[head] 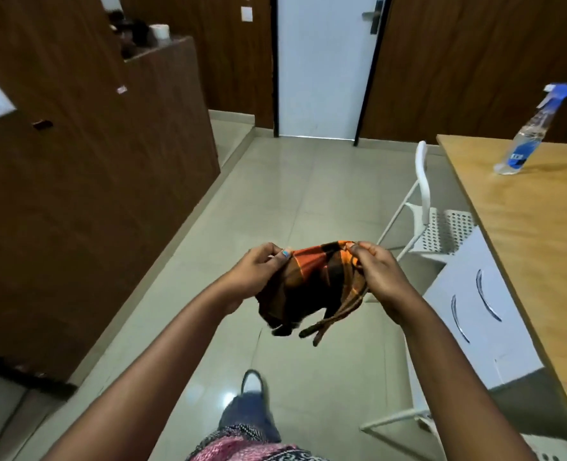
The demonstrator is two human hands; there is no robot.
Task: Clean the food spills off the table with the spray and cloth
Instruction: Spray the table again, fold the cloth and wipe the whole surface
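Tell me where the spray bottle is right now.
The clear spray bottle with blue trigger stands on the wooden table at the head view's far right, untouched, beyond the white chair.

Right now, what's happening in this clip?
A person stands on the tiled floor holding a plaid orange and dark cloth in the air between both hands, the left hand pinching one edge and the right hand the other, as if spreading or folding it. The spray bottle stands untouched on the wooden table to the right, apart from the hands. A white chair sits at the table's near side. No wiping is under way, and no spills are visible from here.
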